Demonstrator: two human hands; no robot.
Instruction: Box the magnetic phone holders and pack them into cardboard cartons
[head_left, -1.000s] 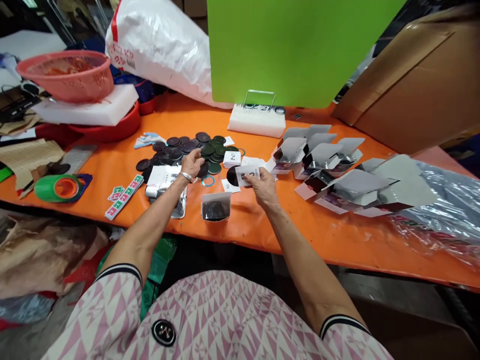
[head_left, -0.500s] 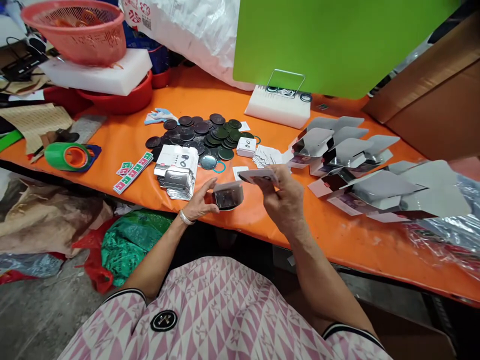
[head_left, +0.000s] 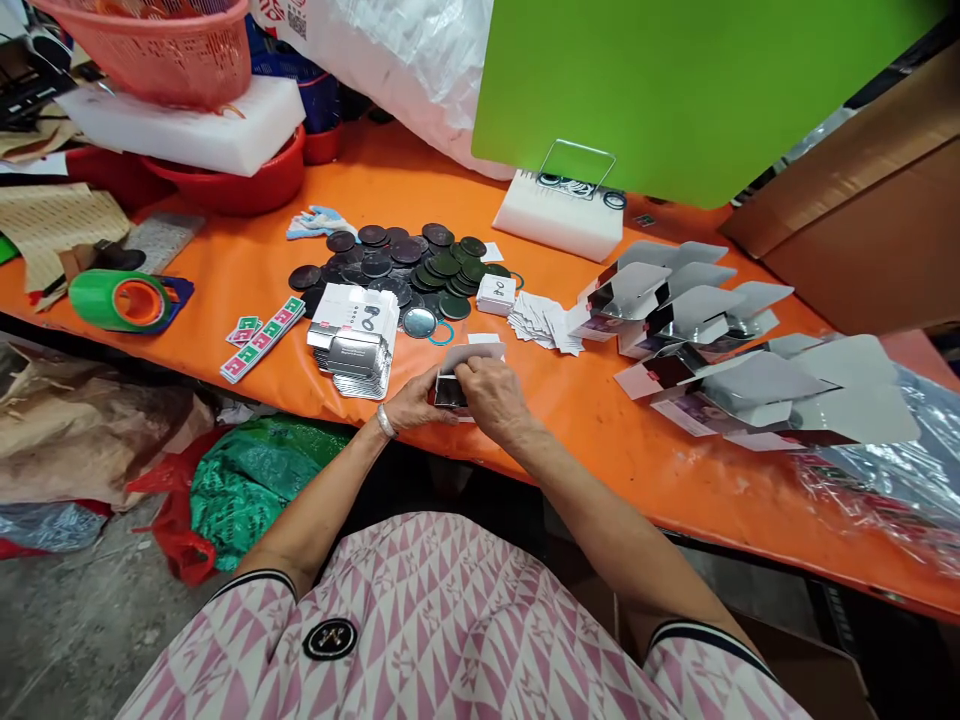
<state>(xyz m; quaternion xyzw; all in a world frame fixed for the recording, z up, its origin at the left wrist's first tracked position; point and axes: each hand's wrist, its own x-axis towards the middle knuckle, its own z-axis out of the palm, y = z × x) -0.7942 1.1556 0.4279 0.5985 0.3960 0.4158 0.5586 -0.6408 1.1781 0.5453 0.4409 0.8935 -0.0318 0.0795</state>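
A small open carton (head_left: 451, 391), dark inside, is held upright by my left hand (head_left: 417, 402) at the table's front edge. Its fingers wrap the carton's left side. My right hand (head_left: 495, 397) is closed over the carton's opening, fingertips pointing down into it; whatever they pinch is hidden. A pale grey flap (head_left: 471, 352) stands up behind the fingers. To the left is a stack of flat, folded cartons (head_left: 352, 335). Behind lie a heap of dark round discs (head_left: 405, 262), a small stack of white leaflets (head_left: 496, 294) and a fanned pile of papers (head_left: 541, 322).
Several open cartons (head_left: 720, 385) stand on the right. A strip of stickers (head_left: 262, 342) and a green tape roll (head_left: 120, 300) lie left. At the back are a white foam block (head_left: 559, 222), a green board (head_left: 645, 90) and a pink basket (head_left: 161, 65).
My right hand has moved left and down from beside the carton to its opening, and the flat card it carried is out of sight. The view has shifted slightly.
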